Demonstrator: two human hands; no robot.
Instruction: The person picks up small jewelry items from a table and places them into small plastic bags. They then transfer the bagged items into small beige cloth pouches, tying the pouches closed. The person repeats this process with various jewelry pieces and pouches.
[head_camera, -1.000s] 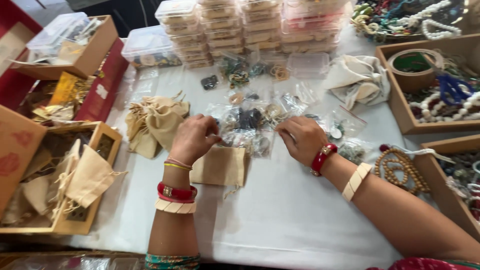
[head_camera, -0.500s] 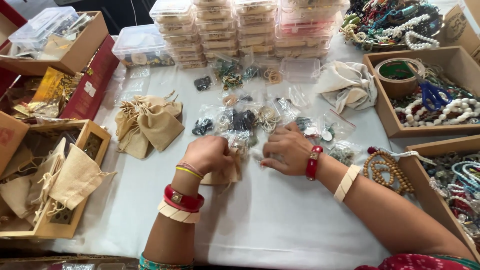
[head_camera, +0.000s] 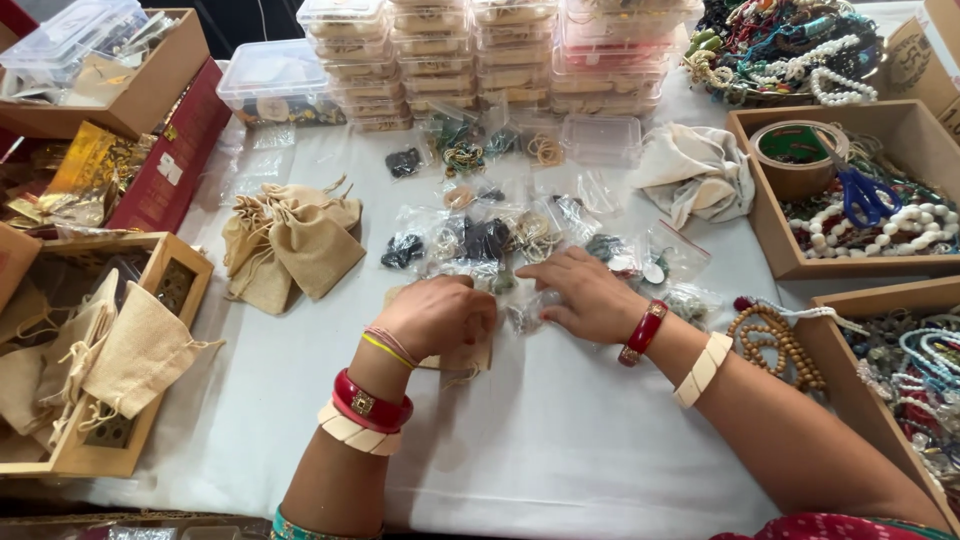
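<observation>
White-clothed table (head_camera: 560, 440) underneath everything. Wooden boxes along both sides: left box (head_camera: 150, 440) packed with drawstring bags, right box (head_camera: 770, 215) with tape roll, blue scissors (head_camera: 858, 190) and beads. Stacked clear plastic containers (head_camera: 500, 55) at the far edge. Heap of beige bags (head_camera: 290, 245) left of centre. Scatter of small clear packets (head_camera: 480, 235) mid-table. Left hand (head_camera: 438, 315) closed around a small beige pouch (head_camera: 470, 357), pressed to the cloth just beside the packets. Right hand (head_camera: 585, 295) flat, fingers spread loosely on a clear packet (head_camera: 522, 315); actual grasp impossible to tell.
</observation>
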